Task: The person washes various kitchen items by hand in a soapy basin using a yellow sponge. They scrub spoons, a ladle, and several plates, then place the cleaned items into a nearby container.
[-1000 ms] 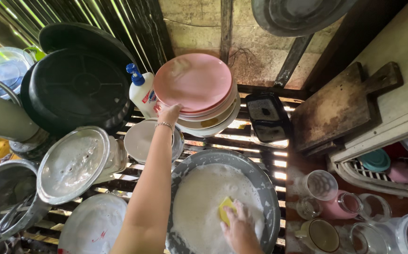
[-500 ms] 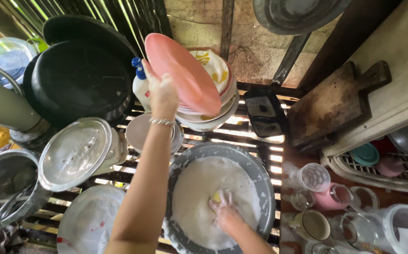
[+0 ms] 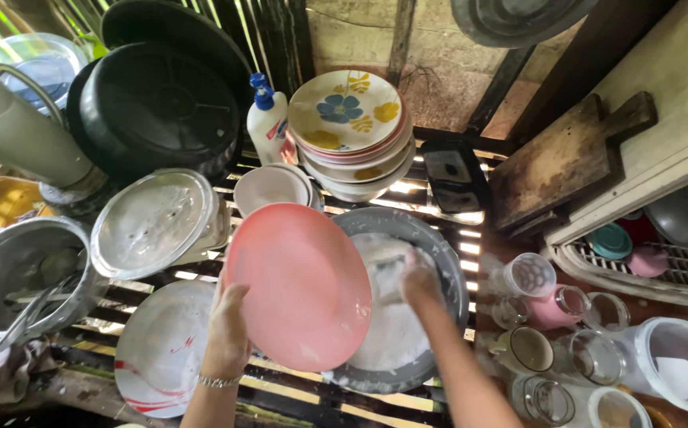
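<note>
My left hand (image 3: 226, 329) holds a pink plate (image 3: 300, 285) by its lower edge, tilted over the left side of a grey metal basin (image 3: 443, 261) full of white soapy water. My right hand (image 3: 419, 277) is down in the suds inside the basin, blurred, gripping a foamy sponge that is mostly hidden. Behind the basin stands a stack of plates (image 3: 348, 131); the top one is cream with a blue and yellow flower pattern.
A white bottle with a blue cap (image 3: 267, 127) stands beside the stack. Black pans (image 3: 157, 99), metal lids (image 3: 153, 222) and a steel pot (image 3: 19, 273) lie left. A white plate (image 3: 161, 349) is under my left arm. Cups and glasses (image 3: 550, 309) and a wooden board (image 3: 558, 162) are right.
My left hand lifted the pink plate off the stack and brought it down over the basin, uncovering the flowered plate. My right hand stayed in the suds.
</note>
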